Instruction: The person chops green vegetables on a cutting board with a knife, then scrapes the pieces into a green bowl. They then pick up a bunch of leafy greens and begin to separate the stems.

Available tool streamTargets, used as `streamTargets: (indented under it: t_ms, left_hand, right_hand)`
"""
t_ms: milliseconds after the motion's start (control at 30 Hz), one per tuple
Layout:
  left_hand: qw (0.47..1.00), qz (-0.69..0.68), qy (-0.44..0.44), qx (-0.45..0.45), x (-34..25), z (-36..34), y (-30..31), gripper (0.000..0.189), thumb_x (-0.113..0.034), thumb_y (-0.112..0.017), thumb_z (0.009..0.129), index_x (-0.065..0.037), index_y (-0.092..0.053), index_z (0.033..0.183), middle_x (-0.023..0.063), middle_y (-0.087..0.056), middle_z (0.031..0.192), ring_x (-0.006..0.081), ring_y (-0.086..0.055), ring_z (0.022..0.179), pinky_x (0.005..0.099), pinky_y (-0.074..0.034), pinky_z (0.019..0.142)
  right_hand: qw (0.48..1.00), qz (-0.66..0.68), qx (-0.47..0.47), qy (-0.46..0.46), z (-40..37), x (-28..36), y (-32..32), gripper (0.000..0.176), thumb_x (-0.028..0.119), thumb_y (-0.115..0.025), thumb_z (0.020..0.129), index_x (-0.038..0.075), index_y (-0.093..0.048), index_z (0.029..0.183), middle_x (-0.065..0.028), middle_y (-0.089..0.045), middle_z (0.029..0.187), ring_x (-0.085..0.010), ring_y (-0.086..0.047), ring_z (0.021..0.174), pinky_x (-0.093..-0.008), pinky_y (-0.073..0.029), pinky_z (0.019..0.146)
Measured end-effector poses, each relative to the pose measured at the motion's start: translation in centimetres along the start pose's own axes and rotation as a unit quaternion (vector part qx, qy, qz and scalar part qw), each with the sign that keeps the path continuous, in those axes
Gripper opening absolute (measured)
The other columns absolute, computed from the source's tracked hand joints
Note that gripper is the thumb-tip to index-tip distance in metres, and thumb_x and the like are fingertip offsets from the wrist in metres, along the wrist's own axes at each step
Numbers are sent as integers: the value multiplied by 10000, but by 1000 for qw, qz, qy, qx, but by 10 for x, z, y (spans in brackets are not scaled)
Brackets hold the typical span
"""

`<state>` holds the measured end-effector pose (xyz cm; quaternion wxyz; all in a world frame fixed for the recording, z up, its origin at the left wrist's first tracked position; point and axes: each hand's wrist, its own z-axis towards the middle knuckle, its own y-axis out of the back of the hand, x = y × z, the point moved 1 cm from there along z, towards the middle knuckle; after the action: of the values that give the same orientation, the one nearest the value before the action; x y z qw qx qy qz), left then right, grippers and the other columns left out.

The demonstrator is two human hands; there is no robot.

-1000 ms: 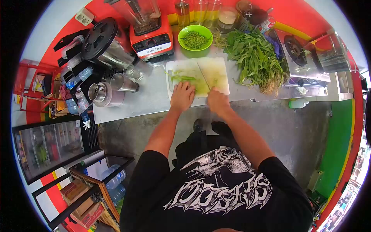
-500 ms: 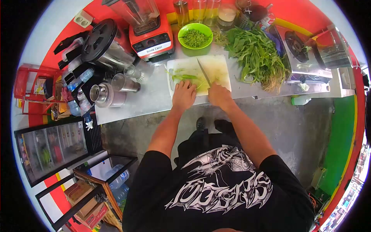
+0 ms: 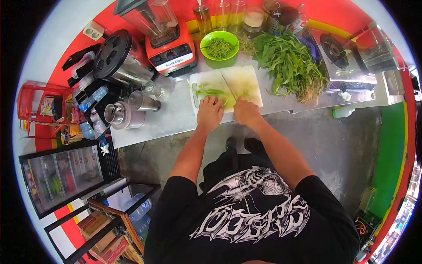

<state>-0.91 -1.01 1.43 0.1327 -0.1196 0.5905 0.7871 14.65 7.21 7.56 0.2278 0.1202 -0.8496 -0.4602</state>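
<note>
On the white cutting board [image 3: 252, 81] my left hand [image 3: 210, 113] rests with its fingers bent and together over the lower ends of some green stems [image 3: 209, 92]. My right hand [image 3: 247, 112] is closed around the handle of a kitchen knife [image 3: 228, 83], which the fingers hide. The blade points away from me and slants to the left, just right of the stems. Small green scraps lie around the blade. Behind the board stands a lime-green bowl [image 3: 220, 63] holding chopped greens. A large bunch of leafy greens with roots [image 3: 285, 61] lies to the right.
A red blender [image 3: 173, 55] stands at the back left, near a steel container with a black lid [image 3: 112, 50] and metal cups [image 3: 143, 101]. Bottles [image 3: 203, 20] line the wall. A gas stove [image 3: 347, 79] is on the right. The metal table's front edge [image 3: 171, 130] is close to me.
The knife and my right hand have shifted slightly left, closer to the stems and my left hand. My left hand stays on the stems. The whole view has tilted a little.
</note>
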Motion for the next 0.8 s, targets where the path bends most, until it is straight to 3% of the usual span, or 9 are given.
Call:
streamTargets:
  t_ms: [200, 367, 433, 500, 633, 700, 800]
  left_hand:
    - [1000, 5, 7, 19, 1, -1, -2, 161, -221, -596, 902, -118, -628, 1021, 89, -541, 1011, 314, -499, 992, 449, -403, 862]
    - [1000, 6, 6, 7, 0, -1, -4, 162, -227, -571, 933, -103, -620, 1025, 95, -548, 1025, 318, -500, 1005, 455, -404, 871]
    - [1000, 8, 18, -5, 1, 1, -5, 175, -231, -555, 943, -89, -614, 1025, 102, -558, 1030, 322, -504, 1001, 463, -403, 877]
    - [1000, 5, 18, -10, 2, 0, -6, 178, -230, -550, 944, -83, -610, 1023, 104, -562, 1028, 323, -507, 1001, 465, -404, 879]
    - [1000, 3, 20, -7, 2, 1, -6, 165, -218, -545, 941, -79, -601, 1009, 109, -568, 1013, 326, -514, 995, 460, -404, 877]
    - [1000, 1, 22, -9, 0, 2, -5, 162, -215, -552, 932, -77, -597, 1003, 110, -566, 1012, 326, -514, 992, 460, -404, 872]
    - [1000, -4, 16, -18, 2, 0, -5, 153, -200, -572, 909, -71, -593, 990, 116, -560, 1004, 330, -513, 976, 460, -405, 854]
  right_hand:
    - [997, 55, -33, -44, -16, 0, -35, 318, 161, -549, 924, -60, -512, 1149, -276, -711, 1024, -421, -714, 981, -476, -569, 867]
    - [999, 35, -26, 3, 2, -8, -20, 338, 210, -557, 937, -62, -514, 1133, -290, -704, 1019, -435, -713, 960, -494, -570, 845]
    - [999, 47, -13, 0, -5, -9, 3, 352, 221, -556, 936, -68, -548, 1137, -289, -702, 1050, -428, -702, 1012, -487, -562, 869]
    - [995, 74, 62, -10, -13, -9, 15, 369, 231, -558, 931, -70, -586, 1144, -289, -691, 1112, -420, -681, 1080, -480, -547, 913]
    - [994, 71, 80, -35, -33, 2, 22, 370, 227, -552, 935, -66, -605, 1154, -287, -676, 1169, -416, -658, 1135, -478, -530, 949]
    - [998, 51, 28, -14, -28, -4, 3, 370, 300, -522, 1002, -54, -562, 1100, -299, -694, 1031, -460, -675, 1023, -546, -525, 897]
    - [998, 57, -25, -5, -29, -7, -21, 371, 314, -522, 1002, -47, -534, 1087, -302, -692, 990, -465, -692, 947, -553, -541, 852]
